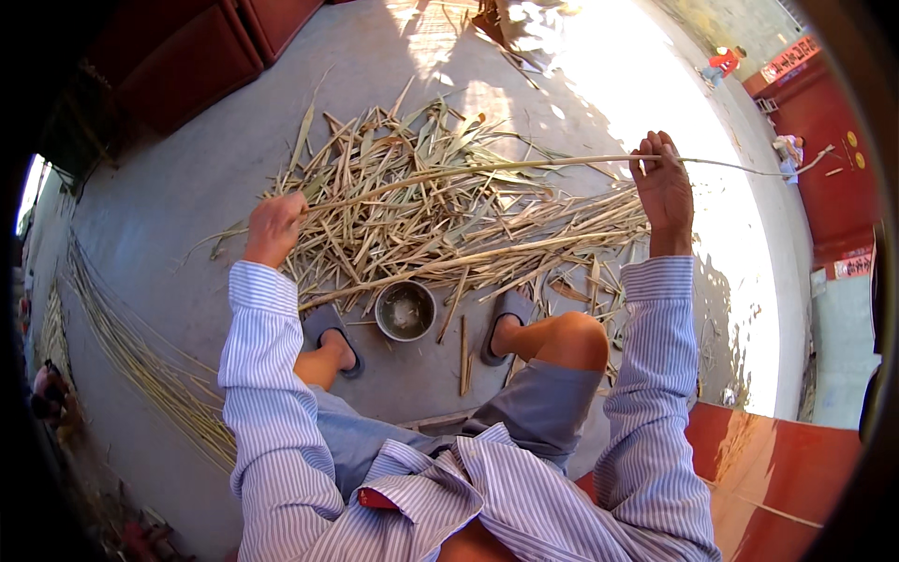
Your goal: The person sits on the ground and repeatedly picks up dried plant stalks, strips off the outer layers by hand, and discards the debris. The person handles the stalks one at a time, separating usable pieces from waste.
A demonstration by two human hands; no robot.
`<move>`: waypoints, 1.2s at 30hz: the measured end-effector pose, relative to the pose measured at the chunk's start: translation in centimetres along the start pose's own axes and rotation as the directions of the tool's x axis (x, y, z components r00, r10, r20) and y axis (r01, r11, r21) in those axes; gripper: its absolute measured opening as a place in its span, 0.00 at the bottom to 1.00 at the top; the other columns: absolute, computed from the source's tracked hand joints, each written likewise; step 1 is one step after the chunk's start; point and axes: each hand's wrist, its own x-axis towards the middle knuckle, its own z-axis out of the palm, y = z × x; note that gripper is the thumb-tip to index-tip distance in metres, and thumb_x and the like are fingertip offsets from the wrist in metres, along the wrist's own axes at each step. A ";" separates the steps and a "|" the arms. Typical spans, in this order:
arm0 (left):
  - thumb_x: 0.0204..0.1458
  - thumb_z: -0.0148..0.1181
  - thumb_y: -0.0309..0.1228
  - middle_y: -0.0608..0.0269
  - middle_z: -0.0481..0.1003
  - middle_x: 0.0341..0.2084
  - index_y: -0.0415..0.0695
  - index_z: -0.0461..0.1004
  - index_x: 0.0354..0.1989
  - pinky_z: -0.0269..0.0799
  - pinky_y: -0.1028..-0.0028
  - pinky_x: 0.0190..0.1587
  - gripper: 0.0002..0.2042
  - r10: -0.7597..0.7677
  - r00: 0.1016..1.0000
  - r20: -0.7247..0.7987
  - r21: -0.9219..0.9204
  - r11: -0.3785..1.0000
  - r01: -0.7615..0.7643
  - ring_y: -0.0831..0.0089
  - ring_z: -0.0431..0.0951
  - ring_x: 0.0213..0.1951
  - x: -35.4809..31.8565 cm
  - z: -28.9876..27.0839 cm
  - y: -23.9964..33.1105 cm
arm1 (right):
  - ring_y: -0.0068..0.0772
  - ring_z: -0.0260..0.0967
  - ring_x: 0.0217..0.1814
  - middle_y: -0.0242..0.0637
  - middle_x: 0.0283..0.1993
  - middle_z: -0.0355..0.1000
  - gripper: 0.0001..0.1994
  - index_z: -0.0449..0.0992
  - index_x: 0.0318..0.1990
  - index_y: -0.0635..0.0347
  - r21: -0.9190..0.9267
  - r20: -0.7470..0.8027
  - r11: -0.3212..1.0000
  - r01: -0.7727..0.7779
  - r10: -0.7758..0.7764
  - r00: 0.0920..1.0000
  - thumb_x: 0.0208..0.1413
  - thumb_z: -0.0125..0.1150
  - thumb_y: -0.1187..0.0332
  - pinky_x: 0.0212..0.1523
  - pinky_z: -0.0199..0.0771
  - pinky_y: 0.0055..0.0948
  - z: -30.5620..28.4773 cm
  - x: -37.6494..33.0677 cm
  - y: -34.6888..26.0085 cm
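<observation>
- Red wall (pixel 829 122) at your upper right carries a slanted red-and-white sign (pixel 791 58); a smaller red-and-white sign (pixel 852 266) sits lower.
- Your left hand (pixel 273 228) reaches forward over the pile of dry stalks (pixel 440 215), fingers clenched on one end of a long thin stalk (pixel 487 169).
- Your right hand (pixel 663 183) is raised, fingers grasping the same stalk, which runs on past it.
- Metal bowl (pixel 405 310) sits between your feet.
</observation>
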 end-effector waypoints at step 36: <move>0.51 0.66 0.38 0.62 0.78 0.29 0.39 0.77 0.37 0.69 0.71 0.41 0.14 0.163 0.872 -0.462 0.147 0.984 -0.106 0.69 0.77 0.35 7.9 -2.2 11.1 | 0.30 0.79 0.35 0.43 0.36 0.78 0.12 0.74 0.42 0.68 -0.334 -0.036 0.927 -0.169 0.167 0.985 0.61 0.60 0.66 0.36 0.80 0.23 8.9 -4.9 13.5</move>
